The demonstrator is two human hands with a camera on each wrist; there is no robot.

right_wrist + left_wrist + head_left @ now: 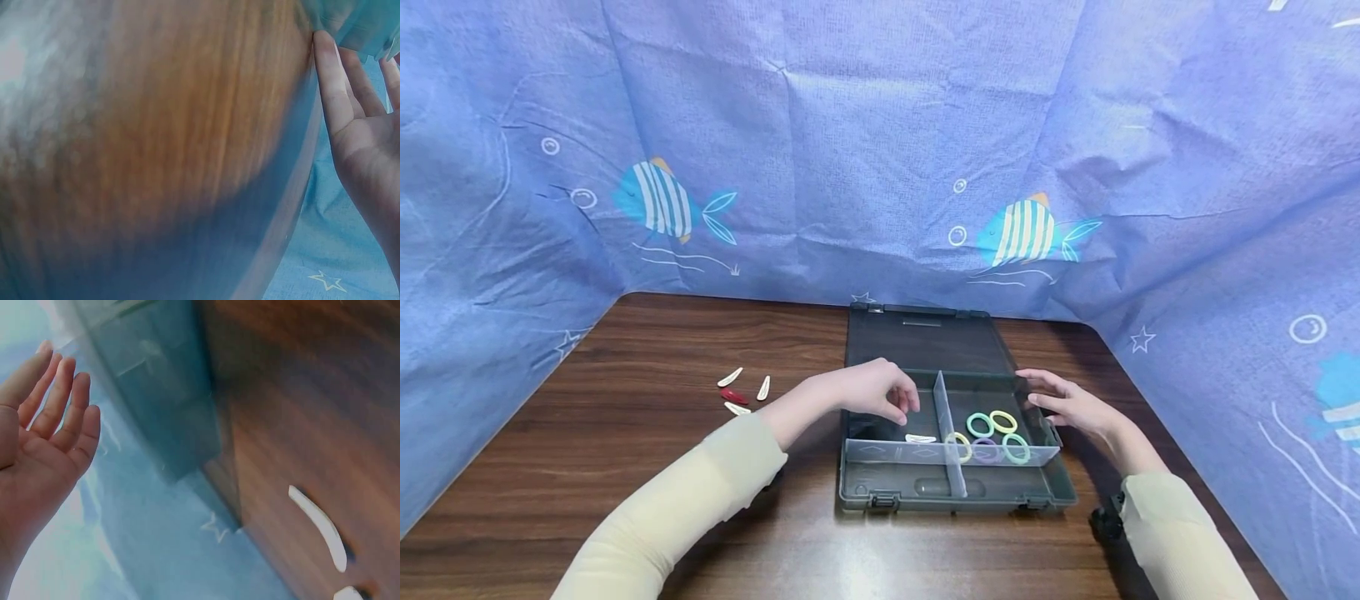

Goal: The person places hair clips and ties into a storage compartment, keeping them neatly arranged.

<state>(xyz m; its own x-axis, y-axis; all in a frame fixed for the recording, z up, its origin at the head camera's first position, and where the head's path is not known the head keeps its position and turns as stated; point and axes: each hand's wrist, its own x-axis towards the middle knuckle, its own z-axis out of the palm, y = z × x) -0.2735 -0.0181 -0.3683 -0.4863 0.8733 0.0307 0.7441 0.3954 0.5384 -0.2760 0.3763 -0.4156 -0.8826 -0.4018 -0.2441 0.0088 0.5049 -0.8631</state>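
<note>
My left hand point(880, 392) hovers over the left compartment of a dark see-through organizer box point(958, 505), its fingers loosely bent with nothing between them. Below the fingertips, a white snap hair clip point(920, 438) lies in that compartment, near the divider point(895, 452). In the left wrist view the same hand point(56, 431) shows a bare palm and relaxed fingers. Fairly straight fingers of my right hand point(1071, 407) rest against the box's right side; in the right wrist view they touch its edge. The right compartment holds several hair ties point(980, 425), green, yellow and purple.
The box's lid point(917, 342) lies folded back behind it. Left of the box, three white hair clips point(763, 388) and a red hair clip point(733, 396) lie on the brown wooden table point(647, 417). A blue fish-print cloth point(850, 167) hangs around the table's back and sides.
</note>
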